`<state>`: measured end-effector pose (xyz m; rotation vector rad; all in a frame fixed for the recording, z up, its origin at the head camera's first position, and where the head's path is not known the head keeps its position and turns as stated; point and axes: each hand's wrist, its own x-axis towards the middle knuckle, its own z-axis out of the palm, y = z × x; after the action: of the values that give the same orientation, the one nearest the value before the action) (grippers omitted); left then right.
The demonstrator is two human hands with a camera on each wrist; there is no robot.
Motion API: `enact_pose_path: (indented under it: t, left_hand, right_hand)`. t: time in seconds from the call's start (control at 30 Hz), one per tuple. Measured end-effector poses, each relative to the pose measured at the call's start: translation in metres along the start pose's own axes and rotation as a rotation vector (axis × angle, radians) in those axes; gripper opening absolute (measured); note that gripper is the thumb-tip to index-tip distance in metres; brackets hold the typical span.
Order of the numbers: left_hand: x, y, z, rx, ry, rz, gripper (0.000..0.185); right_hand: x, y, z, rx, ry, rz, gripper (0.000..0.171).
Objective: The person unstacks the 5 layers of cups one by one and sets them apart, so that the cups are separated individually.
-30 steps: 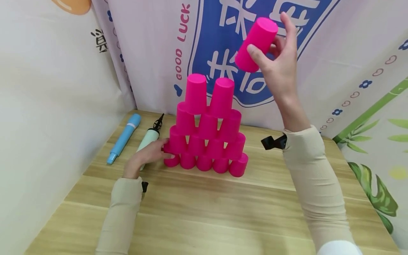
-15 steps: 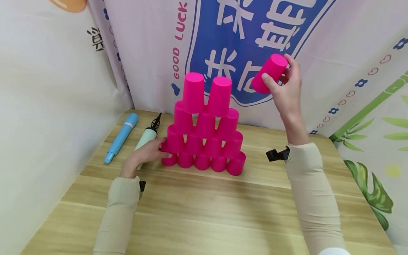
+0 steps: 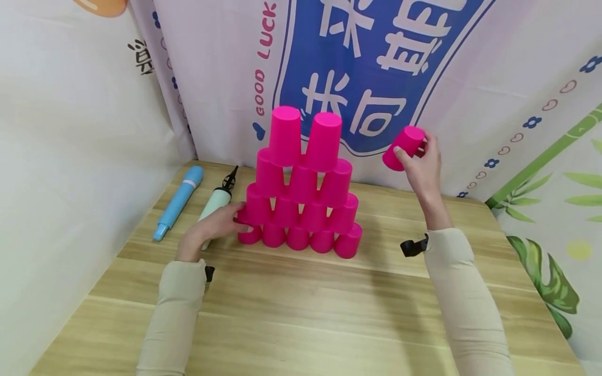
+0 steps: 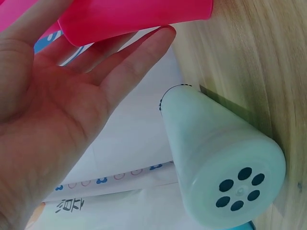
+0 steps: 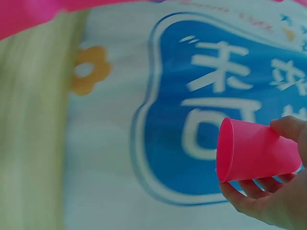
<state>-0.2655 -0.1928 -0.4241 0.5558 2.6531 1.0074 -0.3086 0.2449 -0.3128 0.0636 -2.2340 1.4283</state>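
My right hand [image 3: 425,169] holds a pink plastic cup [image 3: 403,148] in the air, right of the stack, between thumb and fingers. The cup is tilted, its base up and its open rim [image 5: 225,150] facing the cup stack. Upside-down pink cups [image 3: 302,183] stand in a four-tier pyramid with two cups on top. My left hand [image 3: 218,225] rests at the pyramid's lower left corner, fingers and thumb about the end cup [image 3: 250,235]. In the left wrist view its fingers [image 4: 139,60] are fairly straight along the cup's side.
A pale green hand pump [image 3: 217,201] with a black nozzle lies beside my left hand. Left of it lies a light blue tube-shaped item [image 3: 180,202]. The wooden table [image 3: 301,313] ends at a printed cloth backdrop [image 3: 226,78] behind the cups.
My right hand has moved down and to the right, away from the pyramid's top, still holding the cup. My left hand and the stacked cups stay in place.
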Motion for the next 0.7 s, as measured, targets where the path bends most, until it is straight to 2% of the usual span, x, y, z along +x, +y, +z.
enact_pose_path:
  t: [0.17,0.37,0.7]
  left_hand:
    - [-0.001,-0.001,0.0,-0.002,-0.001,0.003,0.057]
    - [-0.002,0.002,-0.001,-0.014,0.003,0.007,0.055]
    - [-0.002,0.001,0.0,-0.011,0.004,0.007,0.054]
  right_hand:
    - [-0.003,0.028,-0.002,-0.05,0.013,0.064,0.066]
    - [-0.003,0.052,-0.006,-0.134,0.006,0.094,0.065]
    - [-0.01,0.098,-0.018,-0.185,-0.031,0.228,0.067]
